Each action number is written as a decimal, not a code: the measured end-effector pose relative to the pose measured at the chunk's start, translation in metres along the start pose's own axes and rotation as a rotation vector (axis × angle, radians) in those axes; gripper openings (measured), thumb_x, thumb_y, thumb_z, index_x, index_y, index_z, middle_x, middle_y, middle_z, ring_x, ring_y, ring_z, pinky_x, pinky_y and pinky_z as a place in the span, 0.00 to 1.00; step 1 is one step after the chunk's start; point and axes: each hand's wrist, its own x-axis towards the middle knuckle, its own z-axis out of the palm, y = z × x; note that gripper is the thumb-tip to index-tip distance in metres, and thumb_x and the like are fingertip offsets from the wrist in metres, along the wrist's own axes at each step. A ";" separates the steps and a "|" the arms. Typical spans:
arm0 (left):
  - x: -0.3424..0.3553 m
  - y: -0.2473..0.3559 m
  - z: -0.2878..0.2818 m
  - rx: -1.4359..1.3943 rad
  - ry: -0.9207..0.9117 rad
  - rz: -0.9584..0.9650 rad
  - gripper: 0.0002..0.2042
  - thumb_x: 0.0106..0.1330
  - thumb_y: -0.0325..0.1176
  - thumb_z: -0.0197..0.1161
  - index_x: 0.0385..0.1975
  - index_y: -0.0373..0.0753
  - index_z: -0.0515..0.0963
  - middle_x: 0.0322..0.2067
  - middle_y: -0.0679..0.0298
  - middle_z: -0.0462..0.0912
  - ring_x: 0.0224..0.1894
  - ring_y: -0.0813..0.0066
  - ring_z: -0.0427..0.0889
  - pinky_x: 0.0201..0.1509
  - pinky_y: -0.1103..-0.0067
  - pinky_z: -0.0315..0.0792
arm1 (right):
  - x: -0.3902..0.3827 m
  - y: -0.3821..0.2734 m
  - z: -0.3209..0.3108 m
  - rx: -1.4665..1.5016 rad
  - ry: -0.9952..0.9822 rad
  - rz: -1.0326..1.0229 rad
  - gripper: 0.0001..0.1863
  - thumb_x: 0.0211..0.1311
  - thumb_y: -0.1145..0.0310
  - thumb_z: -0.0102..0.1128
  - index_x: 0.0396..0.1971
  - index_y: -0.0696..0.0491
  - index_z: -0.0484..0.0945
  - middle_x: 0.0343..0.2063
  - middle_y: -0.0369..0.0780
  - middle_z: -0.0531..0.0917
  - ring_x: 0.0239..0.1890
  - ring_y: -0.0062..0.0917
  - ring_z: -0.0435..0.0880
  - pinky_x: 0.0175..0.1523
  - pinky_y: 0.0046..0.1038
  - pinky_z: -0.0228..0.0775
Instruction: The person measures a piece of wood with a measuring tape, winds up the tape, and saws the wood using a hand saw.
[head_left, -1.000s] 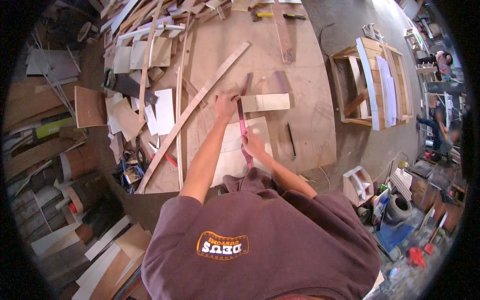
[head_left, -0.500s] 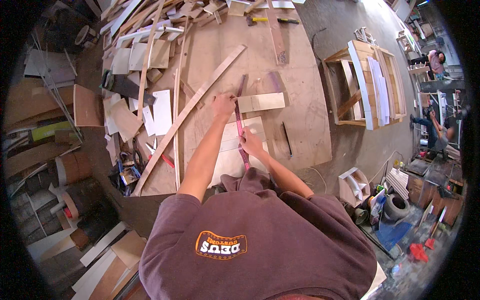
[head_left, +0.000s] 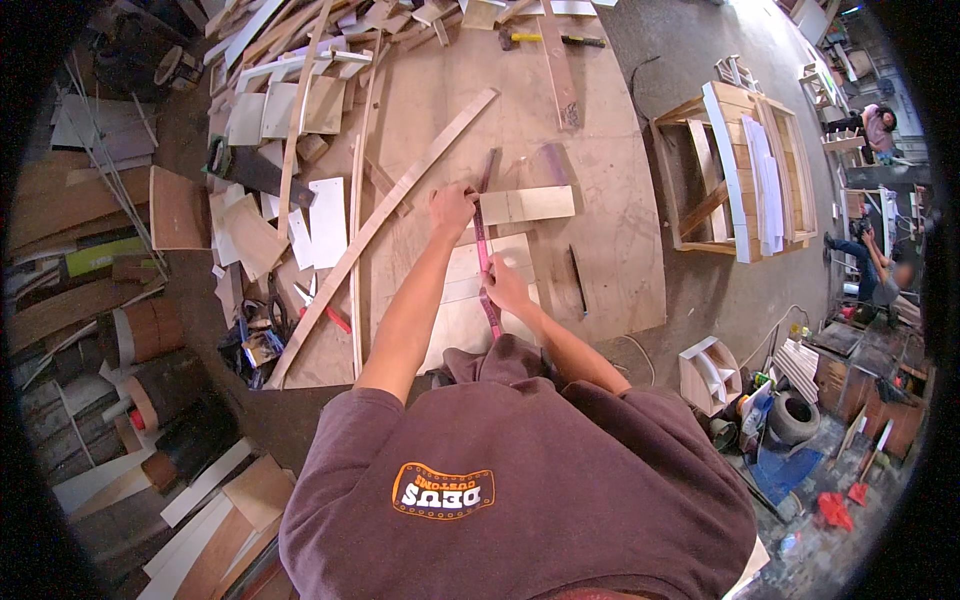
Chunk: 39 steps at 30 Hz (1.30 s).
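My left hand [head_left: 452,208] presses on the far end of a pink-purple ruler [head_left: 484,255], which lies lengthwise across a pale plywood panel [head_left: 460,310] on the big plywood worktable [head_left: 620,260]. At the ruler's near end, my right hand [head_left: 505,290] holds it against the panel; whether it also grips a marking tool I cannot tell. A small pale wood block [head_left: 527,204] lies just right of my left hand. A long thin wood strip [head_left: 385,225] runs diagonally past my left hand's other side.
Offcuts and boards [head_left: 280,110] pile up on the table's left and far side. A hammer with a yellow grip [head_left: 550,39] lies at the far edge. An open wooden frame [head_left: 740,170] stands to the right. Other people [head_left: 875,270] work at the far right.
Both hands stay on the ruler in nearly the same spots. The view has shifted slightly; nothing on the table has visibly moved.
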 end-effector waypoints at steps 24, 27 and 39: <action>0.013 -0.004 -0.008 -0.071 -0.211 -0.158 0.10 0.54 0.43 0.69 0.32 0.48 0.85 0.33 0.63 0.86 0.41 0.62 0.83 0.50 0.66 0.70 | 0.003 0.006 0.004 -0.034 0.002 -0.012 0.14 0.61 0.64 0.57 0.43 0.49 0.67 0.28 0.45 0.82 0.31 0.47 0.82 0.35 0.48 0.71; 0.006 0.000 -0.010 -0.048 -0.136 -0.095 0.09 0.56 0.43 0.68 0.32 0.48 0.85 0.33 0.63 0.86 0.41 0.62 0.83 0.49 0.68 0.72 | 0.004 0.005 0.002 0.001 -0.020 -0.007 0.14 0.61 0.65 0.57 0.43 0.50 0.66 0.29 0.46 0.83 0.33 0.47 0.82 0.36 0.46 0.71; -0.033 -0.035 -0.008 -0.266 0.306 0.278 0.10 0.57 0.38 0.67 0.31 0.39 0.83 0.34 0.58 0.84 0.38 0.59 0.81 0.47 0.68 0.73 | -0.012 0.033 0.002 0.163 0.076 -0.092 0.13 0.66 0.69 0.56 0.43 0.57 0.65 0.24 0.46 0.81 0.26 0.32 0.82 0.33 0.34 0.73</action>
